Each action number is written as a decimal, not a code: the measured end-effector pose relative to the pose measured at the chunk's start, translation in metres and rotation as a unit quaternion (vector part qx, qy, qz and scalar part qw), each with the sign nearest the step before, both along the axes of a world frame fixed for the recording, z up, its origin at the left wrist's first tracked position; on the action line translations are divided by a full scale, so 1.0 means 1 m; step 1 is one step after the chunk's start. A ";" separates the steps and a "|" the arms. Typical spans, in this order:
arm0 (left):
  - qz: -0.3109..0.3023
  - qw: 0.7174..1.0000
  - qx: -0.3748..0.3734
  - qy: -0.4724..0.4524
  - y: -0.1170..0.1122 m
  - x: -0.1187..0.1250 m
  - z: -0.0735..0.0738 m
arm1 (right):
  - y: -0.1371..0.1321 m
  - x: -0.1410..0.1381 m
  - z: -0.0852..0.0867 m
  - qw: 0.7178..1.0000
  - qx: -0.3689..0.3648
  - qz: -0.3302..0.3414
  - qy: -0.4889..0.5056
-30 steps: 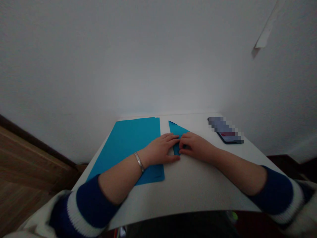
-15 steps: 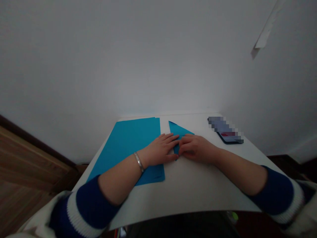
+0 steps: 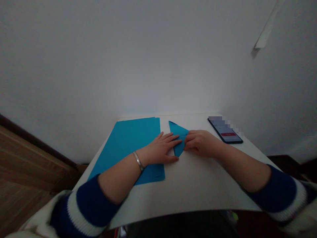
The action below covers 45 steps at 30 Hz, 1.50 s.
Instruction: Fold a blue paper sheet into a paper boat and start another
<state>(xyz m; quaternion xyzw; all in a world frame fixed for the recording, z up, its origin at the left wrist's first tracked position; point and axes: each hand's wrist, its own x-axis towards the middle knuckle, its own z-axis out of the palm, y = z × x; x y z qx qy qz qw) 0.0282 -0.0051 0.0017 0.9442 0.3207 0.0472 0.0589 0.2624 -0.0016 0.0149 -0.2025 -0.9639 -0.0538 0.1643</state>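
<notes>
Left hand point(image 3: 160, 149) lies flat, fingers spread, on a folded paper triangle point(image 3: 178, 140) at the far middle of the tabletop point(image 3: 188, 186); right hand point(image 3: 201, 143) curls against the triangle's right edge, grip unclear.

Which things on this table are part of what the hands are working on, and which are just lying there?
In use: folded blue paper, touched by left hand and right hand.
Lying about: large blue sheet under the left wrist; phone, far right on the table.

matt blue paper sheet point(image 3: 128, 145), folded paper triangle point(image 3: 178, 138), smooth white table point(image 3: 188, 185), glossy phone point(image 3: 225, 130), metal bracelet point(image 3: 138, 161)
</notes>
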 end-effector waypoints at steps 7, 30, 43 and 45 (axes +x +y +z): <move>0.000 1.000 0.000 -0.004 0.001 -0.001 -0.001 | -0.007 -0.005 0.000 1.000 0.025 -0.005 -0.006; 0.020 1.000 0.003 -0.003 0.001 0.001 -0.002 | -0.014 -0.009 0.000 0.996 0.011 -0.090 -0.020; -0.004 0.996 0.043 -0.077 0.002 0.004 -0.001 | -0.013 -0.021 -0.004 0.965 -0.057 -0.252 0.050; 0.001 0.996 0.041 -0.077 0.002 0.004 -0.001 | -0.011 -0.020 -0.008 0.959 -0.058 -0.267 0.071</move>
